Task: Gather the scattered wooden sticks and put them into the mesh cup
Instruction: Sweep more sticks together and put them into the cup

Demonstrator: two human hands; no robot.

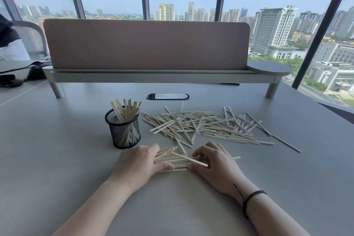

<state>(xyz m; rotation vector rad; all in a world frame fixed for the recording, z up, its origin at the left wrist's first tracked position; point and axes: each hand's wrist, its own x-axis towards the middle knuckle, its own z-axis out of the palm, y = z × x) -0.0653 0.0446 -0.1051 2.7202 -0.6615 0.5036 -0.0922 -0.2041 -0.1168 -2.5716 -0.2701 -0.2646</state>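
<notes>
A black mesh cup (123,131) stands upright on the grey table, with several wooden sticks (126,110) poking out of its top. To its right lies a wide scattered pile of sticks (206,125). Nearer to me, a small bunch of sticks (177,160) lies flat between my hands. My left hand (138,161) presses on the bunch's left end with thumb and fingers around it. My right hand (215,161) covers the right end, fingers curled over the sticks. The sticks rest on the table under both hands.
A pink desk divider on a grey shelf (145,44) spans the back of the table (57,149). A cable port (167,96) sits behind the pile. A black bag (36,72) lies at far left. Windows stand beyond.
</notes>
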